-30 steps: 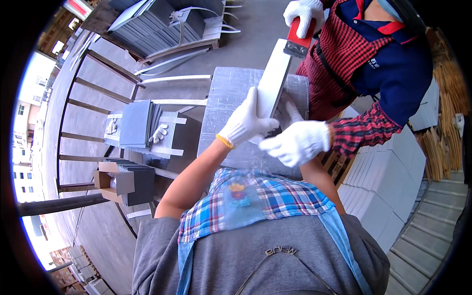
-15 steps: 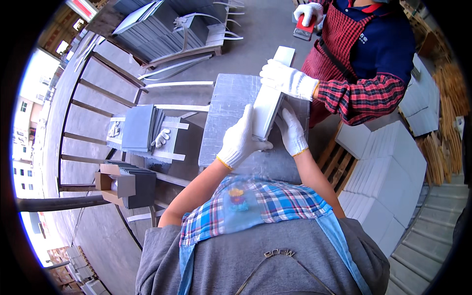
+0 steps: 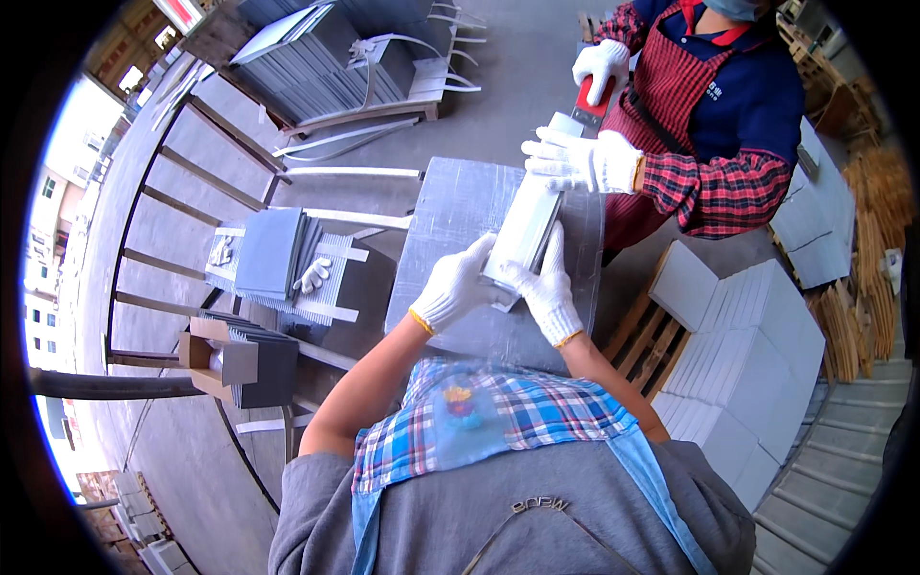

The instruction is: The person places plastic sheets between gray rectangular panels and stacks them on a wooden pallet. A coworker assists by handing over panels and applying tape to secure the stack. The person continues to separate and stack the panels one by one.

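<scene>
A long pale grey bundle of slabs [image 3: 529, 226] lies on a table covered in shiny plastic film [image 3: 458, 211]. My left hand [image 3: 455, 285], in a white glove, grips the bundle's near end from the left. My right hand [image 3: 549, 290], also gloved, holds the same end from the right. A co-worker in a red checked apron stands across the table. One of that person's gloved hands [image 3: 583, 159] presses on the bundle's far end; the other [image 3: 600, 65] holds a red-handled tool [image 3: 592, 102] just beyond it.
Stacks of pale slabs [image 3: 743, 335] sit on a wooden pallet at my right. At my left are a rack with grey slabs and a spare glove [image 3: 280, 261], an open cardboard box [image 3: 235, 356] and a slatted metal frame [image 3: 182, 192]. More dark slab stacks [image 3: 326, 57] stand far back.
The bundle has come down from a raised tilt to lie along the table. My hands slid to its near end, and the co-worker's hand moved onto its far end.
</scene>
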